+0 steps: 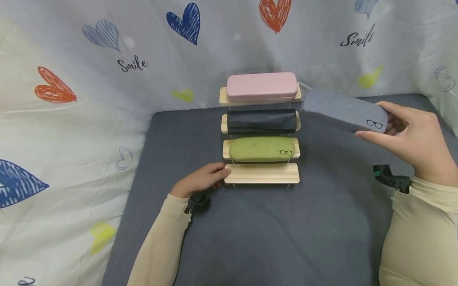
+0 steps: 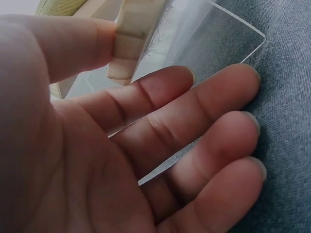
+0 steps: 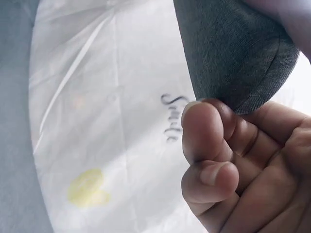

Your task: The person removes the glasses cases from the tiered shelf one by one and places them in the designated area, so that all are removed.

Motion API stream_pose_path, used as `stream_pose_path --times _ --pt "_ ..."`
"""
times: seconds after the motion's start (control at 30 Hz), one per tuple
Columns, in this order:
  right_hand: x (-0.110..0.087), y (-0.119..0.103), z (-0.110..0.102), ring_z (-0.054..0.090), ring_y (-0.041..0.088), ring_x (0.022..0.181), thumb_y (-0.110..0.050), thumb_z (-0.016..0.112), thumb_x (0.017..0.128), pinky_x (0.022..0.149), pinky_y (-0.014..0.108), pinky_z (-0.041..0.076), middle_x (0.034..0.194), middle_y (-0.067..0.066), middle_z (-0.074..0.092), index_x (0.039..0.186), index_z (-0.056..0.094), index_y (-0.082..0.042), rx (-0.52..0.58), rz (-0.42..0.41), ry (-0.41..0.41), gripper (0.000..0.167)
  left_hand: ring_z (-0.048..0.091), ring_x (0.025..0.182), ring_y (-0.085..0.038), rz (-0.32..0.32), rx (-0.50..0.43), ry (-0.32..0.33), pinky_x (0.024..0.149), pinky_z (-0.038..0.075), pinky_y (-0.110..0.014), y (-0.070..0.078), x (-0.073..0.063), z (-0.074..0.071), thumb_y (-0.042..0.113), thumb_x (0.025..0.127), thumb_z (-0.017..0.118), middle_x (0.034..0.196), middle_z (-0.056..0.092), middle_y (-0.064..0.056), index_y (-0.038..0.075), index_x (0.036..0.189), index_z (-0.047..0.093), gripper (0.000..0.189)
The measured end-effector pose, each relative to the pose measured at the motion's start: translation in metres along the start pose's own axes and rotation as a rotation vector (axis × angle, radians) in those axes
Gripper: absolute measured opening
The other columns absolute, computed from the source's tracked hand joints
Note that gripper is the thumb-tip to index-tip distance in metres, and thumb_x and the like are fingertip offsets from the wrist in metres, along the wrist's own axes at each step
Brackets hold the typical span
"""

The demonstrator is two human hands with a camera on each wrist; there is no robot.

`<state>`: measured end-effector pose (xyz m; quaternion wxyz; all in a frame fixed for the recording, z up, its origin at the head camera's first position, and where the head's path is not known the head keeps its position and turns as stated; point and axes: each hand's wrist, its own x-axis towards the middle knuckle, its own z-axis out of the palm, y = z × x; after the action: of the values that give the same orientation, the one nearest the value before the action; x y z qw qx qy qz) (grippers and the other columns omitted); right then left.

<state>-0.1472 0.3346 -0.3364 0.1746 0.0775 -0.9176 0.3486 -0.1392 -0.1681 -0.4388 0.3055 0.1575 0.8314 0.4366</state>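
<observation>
between the pinched right fingers (image 1: pixel 400 111) is a grey case's (image 1: pixel 343 109) near end.

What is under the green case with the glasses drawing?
The green case lies on a pale wooden slat, second from the front, whose ends show past both ends of the case. The case covers the slat's middle, so that part cannot be seen.
</observation>
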Motion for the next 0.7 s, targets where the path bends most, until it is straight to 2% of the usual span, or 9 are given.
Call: stream_pose_path --times 0.13,0.2,0.3,0.4,0.53,0.6,0.7 --pt "0.002 0.010 0.001 0.045 -0.012 0.060 -0.023 0.099 0.072 0.060 0.006 0.034 0.072 -0.025 0.053 0.128 0.072 -0.002 -0.104 0.061 0.010 0.066 0.057 0.076 -0.025 0.013 -0.007 0.003 0.071 0.049 -0.038 0.001 -0.001 -0.001 0.046 0.112 0.048 0.088 0.061 -0.010 0.010 0.093 0.055 0.042" --pt "0.002 0.016 0.001 0.042 -0.012 0.062 -0.027 0.098 0.074 0.061 0.007 0.032 0.072 -0.019 0.054 0.134 0.068 -0.001 -0.148 0.097 0.001 0.072 0.057 0.076 -0.025 0.018 -0.011 -0.005 0.072 0.049 -0.038 0.001 -0.001 -0.001 0.046 0.112 0.049 0.089 0.061 -0.010 0.010 0.092 0.054 0.042" --pt "0.004 0.026 0.004 0.043 -0.010 0.062 -0.030 0.097 0.076 0.060 0.009 0.033 0.072 -0.013 0.056 0.134 0.068 -0.002 -0.148 0.142 -0.014 0.071 0.058 0.076 -0.024 0.020 -0.012 -0.014 0.072 0.049 -0.038 0.000 -0.001 0.000 0.045 0.113 0.048 0.089 0.062 -0.009 0.010 0.092 0.055 0.041" --pt "0.007 0.035 0.009 0.044 -0.009 0.063 -0.035 0.095 0.079 0.059 0.009 0.032 0.078 -0.003 0.061 0.138 0.066 -0.003 -0.152 0.176 -0.035 0.073 0.058 0.075 -0.024 0.017 -0.011 -0.009 0.072 0.049 -0.038 0.000 -0.001 -0.001 0.045 0.113 0.048 0.088 0.062 -0.009 0.010 0.091 0.054 0.041" --pt "0.012 0.048 0.021 0.042 -0.009 0.068 -0.045 0.088 0.086 0.062 0.012 0.031 0.096 0.017 0.064 0.151 0.055 -0.003 -0.192 0.219 -0.087 0.085 0.057 0.074 -0.025 0.014 -0.015 0.000 0.071 0.049 -0.038 0.000 -0.001 -0.002 0.045 0.113 0.048 0.088 0.063 -0.010 0.009 0.092 0.055 0.042" --pt "0.014 0.054 0.027 0.043 -0.006 0.068 -0.048 0.085 0.087 0.061 0.015 0.031 0.098 0.019 0.064 0.149 0.056 -0.004 -0.200 0.225 -0.104 0.081 0.057 0.074 -0.025 0.012 -0.015 0.001 0.071 0.049 -0.038 -0.001 -0.001 -0.001 0.047 0.112 0.048 0.089 0.064 -0.010 0.010 0.093 0.057 0.042" --pt "0.016 0.063 0.036 0.045 -0.001 0.067 -0.049 0.084 0.088 0.059 0.017 0.033 0.093 0.016 0.063 0.140 0.060 -0.006 -0.195 0.226 -0.121 0.072 0.058 0.074 -0.024 0.010 -0.019 0.001 0.071 0.050 -0.038 -0.002 -0.001 0.000 0.048 0.112 0.048 0.091 0.065 -0.009 0.011 0.094 0.059 0.042"
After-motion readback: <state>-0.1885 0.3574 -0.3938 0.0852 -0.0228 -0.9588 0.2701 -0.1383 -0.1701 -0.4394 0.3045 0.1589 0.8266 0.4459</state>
